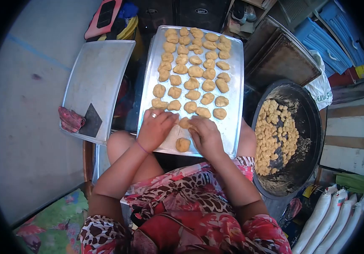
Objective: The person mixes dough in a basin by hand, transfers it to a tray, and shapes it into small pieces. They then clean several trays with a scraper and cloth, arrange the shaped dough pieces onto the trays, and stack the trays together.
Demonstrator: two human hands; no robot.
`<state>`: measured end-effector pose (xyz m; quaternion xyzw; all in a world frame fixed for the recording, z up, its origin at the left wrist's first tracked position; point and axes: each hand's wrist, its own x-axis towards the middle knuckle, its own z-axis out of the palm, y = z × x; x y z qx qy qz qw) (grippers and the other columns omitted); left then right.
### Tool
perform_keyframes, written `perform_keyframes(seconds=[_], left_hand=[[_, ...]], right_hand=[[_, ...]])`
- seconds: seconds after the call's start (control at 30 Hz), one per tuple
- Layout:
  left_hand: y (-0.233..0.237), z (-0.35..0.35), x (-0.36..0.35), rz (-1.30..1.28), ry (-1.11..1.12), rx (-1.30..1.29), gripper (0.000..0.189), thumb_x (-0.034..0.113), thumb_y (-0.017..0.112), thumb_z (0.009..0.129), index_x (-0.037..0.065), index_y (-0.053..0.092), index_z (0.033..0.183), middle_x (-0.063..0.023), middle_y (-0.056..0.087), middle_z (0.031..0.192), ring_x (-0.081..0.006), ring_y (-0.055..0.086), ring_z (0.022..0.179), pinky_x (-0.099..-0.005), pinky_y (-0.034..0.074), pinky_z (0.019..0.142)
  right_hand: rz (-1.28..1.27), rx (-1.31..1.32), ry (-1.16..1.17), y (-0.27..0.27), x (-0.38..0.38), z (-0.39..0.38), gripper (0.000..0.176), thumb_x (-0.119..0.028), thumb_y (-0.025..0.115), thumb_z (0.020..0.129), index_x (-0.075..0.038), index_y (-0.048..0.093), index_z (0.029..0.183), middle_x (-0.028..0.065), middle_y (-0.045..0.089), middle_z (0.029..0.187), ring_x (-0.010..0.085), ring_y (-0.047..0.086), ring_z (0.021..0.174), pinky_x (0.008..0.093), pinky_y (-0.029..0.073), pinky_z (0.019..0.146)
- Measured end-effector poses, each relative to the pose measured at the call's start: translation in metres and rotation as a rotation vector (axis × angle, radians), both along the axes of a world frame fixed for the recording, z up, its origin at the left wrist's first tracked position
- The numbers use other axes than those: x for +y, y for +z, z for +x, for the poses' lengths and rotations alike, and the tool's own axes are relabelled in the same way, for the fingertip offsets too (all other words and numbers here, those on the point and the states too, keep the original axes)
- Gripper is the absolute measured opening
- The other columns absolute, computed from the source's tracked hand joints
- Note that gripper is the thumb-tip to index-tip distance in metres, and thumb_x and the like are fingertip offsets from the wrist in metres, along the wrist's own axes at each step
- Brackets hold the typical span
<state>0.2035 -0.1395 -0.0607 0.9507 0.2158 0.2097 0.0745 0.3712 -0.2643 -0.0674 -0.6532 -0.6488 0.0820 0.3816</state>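
Pieces of yellowish dough [195, 71] sit in rough rows on a metal baking tray [235, 84] across my lap. My right hand [207, 136] is at the near part of the tray, its bent fingers closed against a small dough piece [185, 123]. To the left of that piece, my left hand [157, 128] rests palm down with curled fingers, a ring on one of them. Its fingers hide whatever is beneath. A single dough ball [182, 144] lies between my wrists, near the tray's front edge, touched by neither hand.
On the right stands a large black basin [315, 139] holding many small dough chunks [275, 131]. A bare metal tray [101, 63] with a dark red cloth [71, 119] is on the left. Dark trays [281, 55] lean behind the basin; white packed bags [323, 216] lie at lower right.
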Motion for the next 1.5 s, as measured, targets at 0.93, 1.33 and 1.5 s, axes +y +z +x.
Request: perform_keyframes(seconds=[0.93, 1.33, 1.5], left_hand=[[0.000, 0.060, -0.031, -0.016, -0.209, 0.119, 0.036, 0.023, 0.070, 0.077, 0.012, 0.063, 0.110, -0.0025, 0.059, 0.110, -0.0219, 0.052, 0.105, -0.0412, 0.032, 0.090], [0.013, 0.064, -0.047, -0.143, -0.119, 0.075, 0.037, 0.024, 0.070, 0.078, 0.009, 0.062, 0.110, -0.0076, 0.057, 0.112, -0.0254, 0.052, 0.106, -0.0436, 0.032, 0.090], [0.017, 0.081, -0.051, -0.112, -0.088, 0.169, 0.062, 0.037, 0.062, 0.084, 0.009, 0.044, 0.136, -0.0148, 0.042, 0.140, -0.0318, 0.038, 0.131, -0.0493, 0.025, 0.105]], right_hand=[[-0.280, -0.129, -0.309, 0.015, -0.067, 0.061, 0.019, -0.010, 0.064, 0.070, -0.009, 0.061, 0.089, 0.0070, 0.058, 0.084, 0.0262, 0.056, 0.086, 0.0397, 0.040, 0.076], [-0.068, -0.087, -0.271, 0.001, -0.048, 0.057, 0.019, -0.011, 0.064, 0.077, -0.010, 0.065, 0.096, 0.0050, 0.060, 0.099, 0.0231, 0.057, 0.092, 0.0377, 0.041, 0.080], [-0.055, -0.062, -0.232, -0.006, -0.048, 0.056, 0.022, -0.006, 0.064, 0.077, -0.010, 0.063, 0.099, 0.0079, 0.061, 0.104, 0.0273, 0.058, 0.093, 0.0387, 0.043, 0.079]])
